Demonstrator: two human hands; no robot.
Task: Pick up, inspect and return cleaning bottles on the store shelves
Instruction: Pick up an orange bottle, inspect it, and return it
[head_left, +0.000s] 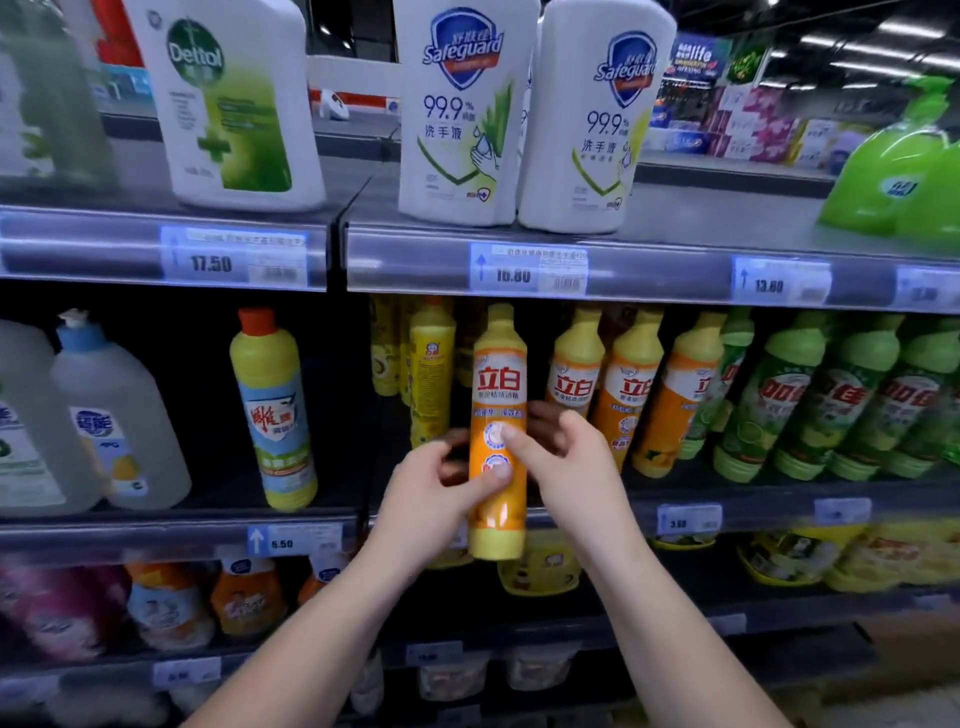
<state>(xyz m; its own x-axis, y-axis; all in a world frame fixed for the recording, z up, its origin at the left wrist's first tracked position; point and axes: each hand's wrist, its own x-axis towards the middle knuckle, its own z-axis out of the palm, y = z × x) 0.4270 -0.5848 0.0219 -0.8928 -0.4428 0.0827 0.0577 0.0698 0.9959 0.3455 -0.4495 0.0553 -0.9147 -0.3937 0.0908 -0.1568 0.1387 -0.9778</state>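
- Orange-and-yellow slim plastic bottle (498, 384) is being held upright in both hands, in front of the middle shelf (753, 512), its base hanging below that shelf's front edge.
- The left hand (431, 488) is gripping the bottle's lower half, thumb lying across the front label and fingers curling round the left side.
- The right hand (566, 462) is pinching it a little higher, thumb pressing on the label's round mark, fingers wrapping behind.
- Just behind, matching orange-and-yellow bottles (628, 395) are standing in a row on the middle shelf, with green plastic bottles (779, 410) lining up to their right.
- To the left, a yellow bottle with a red cap and blue label (275, 410) is standing alone, and clear plastic jugs (119, 415) are sitting beyond it.
- On the shelf above, two white Safeguard bottles (457, 114) are standing side by side, and a white Dettol bottle (234, 104) is standing apart to their left.
- Farthest back, stacked paper packs (753, 124) are showing in another aisle, blurred.
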